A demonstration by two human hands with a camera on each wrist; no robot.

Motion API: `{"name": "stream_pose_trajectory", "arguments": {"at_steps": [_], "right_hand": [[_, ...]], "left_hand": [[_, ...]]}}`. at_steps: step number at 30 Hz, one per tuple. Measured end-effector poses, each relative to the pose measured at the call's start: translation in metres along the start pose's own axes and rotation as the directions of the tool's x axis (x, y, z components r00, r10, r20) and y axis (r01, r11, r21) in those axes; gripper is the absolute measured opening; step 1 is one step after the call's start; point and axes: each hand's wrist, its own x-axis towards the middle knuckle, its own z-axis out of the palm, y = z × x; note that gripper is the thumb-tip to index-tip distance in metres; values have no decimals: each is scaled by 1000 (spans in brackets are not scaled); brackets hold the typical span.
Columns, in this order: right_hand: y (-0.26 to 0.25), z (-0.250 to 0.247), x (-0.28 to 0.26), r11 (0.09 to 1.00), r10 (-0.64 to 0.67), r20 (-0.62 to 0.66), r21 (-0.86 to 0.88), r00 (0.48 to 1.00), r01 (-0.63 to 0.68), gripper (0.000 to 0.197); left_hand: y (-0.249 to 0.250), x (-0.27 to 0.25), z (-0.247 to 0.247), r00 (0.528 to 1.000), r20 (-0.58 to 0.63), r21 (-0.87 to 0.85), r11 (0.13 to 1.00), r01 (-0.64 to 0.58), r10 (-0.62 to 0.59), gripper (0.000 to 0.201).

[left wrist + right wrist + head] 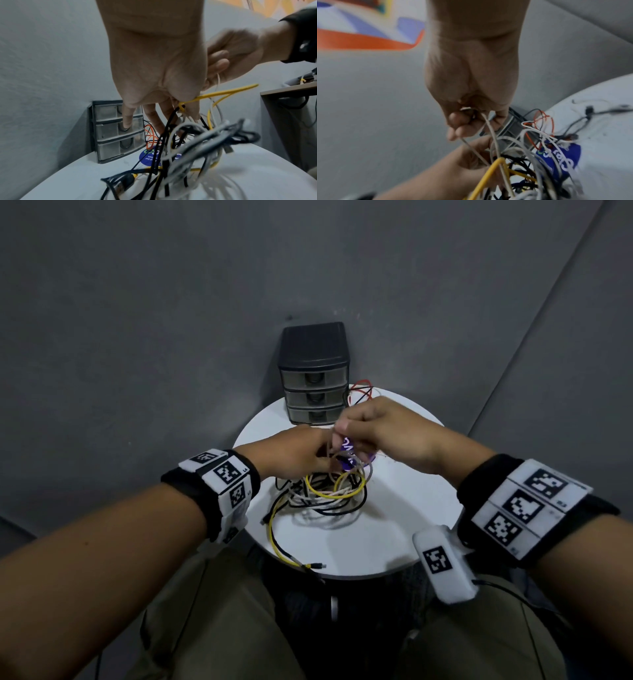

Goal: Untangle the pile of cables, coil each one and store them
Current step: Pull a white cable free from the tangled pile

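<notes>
Head view showed both hands meeting above a round white table (404,501), over the cable pile (322,498) lying at its middle. The left hand (298,453) and right hand (380,429) were nearly touching, each with fingers curled. A dark three-drawer unit (313,374) stood at the table's far edge, and red and white wires (359,392) lay just beside it. One yellow cable (284,546) trailed out of the pile toward the near edge, ending in a plug.

Only the wrist views showed the grips. From the right wrist, the thumb and fingertips (458,127) pinched a thin pale cable (493,136) that ran down into the tangle. From the left wrist, the thumb side pinched a yellow loop (221,93), while the other fingers (126,116) hung straighter toward the drawers.

A blue round sticker (563,161) lay on the table under the pile. It carried white lettering, seen upside down from the left wrist and blurred from the right; I could not read it for sure.
</notes>
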Motion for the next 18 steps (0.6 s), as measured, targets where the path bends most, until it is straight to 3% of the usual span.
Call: {"name": "stream_pose_trajectory", "arguments": {"at_steps": [3,6,7,9,11,14,16,18], "right_hand": [[4,-9,-4,933,-68,-17,353,998,70,27],[6,-13,-6,844,7,19,536,1000,-16,26],[3,-14,-6,854,66,35,515,997,-74,27],[-2,-13,-4,937,165,38,307,986,-169,34],[-5,-11,-1,983,155,48,89,987,-159,40],[-9,-10,0,978,98,95,175,991,-113,44],[-4,-13,3,954,157,2,258,988,-152,46],[10,-18,6,971,219,-179,133,959,-197,29]], "left_hand": [[0,1,-2,999,-49,24,1000,-15,17,25],[0,4,-8,999,-50,97,995,17,-13,23],[0,4,-8,999,-48,110,994,13,-8,21],[-2,5,-6,999,-48,85,996,4,0,15],[-3,5,-3,999,-47,60,998,12,-9,14],[-1,4,-1,999,-47,31,999,17,-16,22],[1,3,-3,998,-47,15,999,45,-44,23],[3,0,-7,998,-35,9,999,53,-53,26]]}}
